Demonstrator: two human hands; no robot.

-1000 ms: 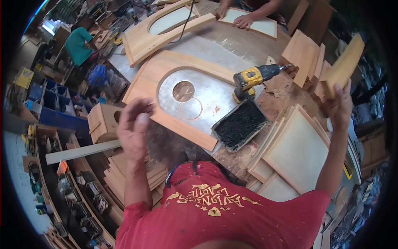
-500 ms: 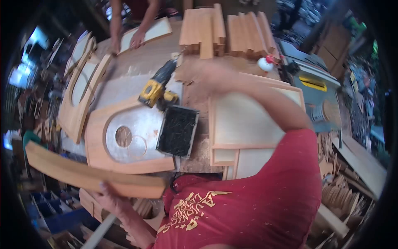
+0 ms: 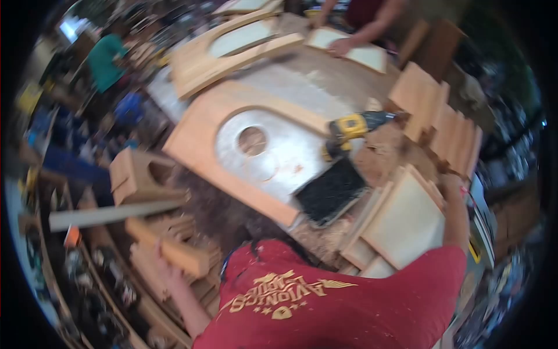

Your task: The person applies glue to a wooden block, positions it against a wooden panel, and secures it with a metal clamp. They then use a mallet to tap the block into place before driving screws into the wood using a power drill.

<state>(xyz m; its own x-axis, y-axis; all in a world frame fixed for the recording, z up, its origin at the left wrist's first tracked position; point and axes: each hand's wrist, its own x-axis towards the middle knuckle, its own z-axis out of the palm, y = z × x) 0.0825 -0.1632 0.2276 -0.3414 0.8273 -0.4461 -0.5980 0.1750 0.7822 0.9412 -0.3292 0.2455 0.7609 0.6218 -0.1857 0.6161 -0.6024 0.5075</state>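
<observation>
Workbench took most of the room, with a metal sheet on top as a flat reference face. The whole view was motion-blurred.

Arched frame lay flat mid-bench with its opening up. That looked like the working position, since it was fully supported.

A second arched frame was parked behind it, out of the way.

Framed panels were overlapped on the bench's right corner. They read as a staged batch, set close to the person's right side.

Block stack stood on edge beyond the panels, probably so each block could be picked off singly.

Box with a round hole and a long batten sat off the bench's left edge, below bench level.

Wood piece was held low at the person's left, just above the offcut pile under the bench edge and well apart from the arched frame.

Black fastener tray touched the frame's corner. Drill lay on its side just beside the tray. The two were likely paired for reach.

Left hand had its fingers wrapped round the wood piece's near end, gripping from underneath.

Right hand was stretched to the panels' far corner, by the blocks. Too blurred to tell whether it was spread or gripping.

A co-worker's hand pressed flat on a panel at the far end, apparently steadying it.
</observation>
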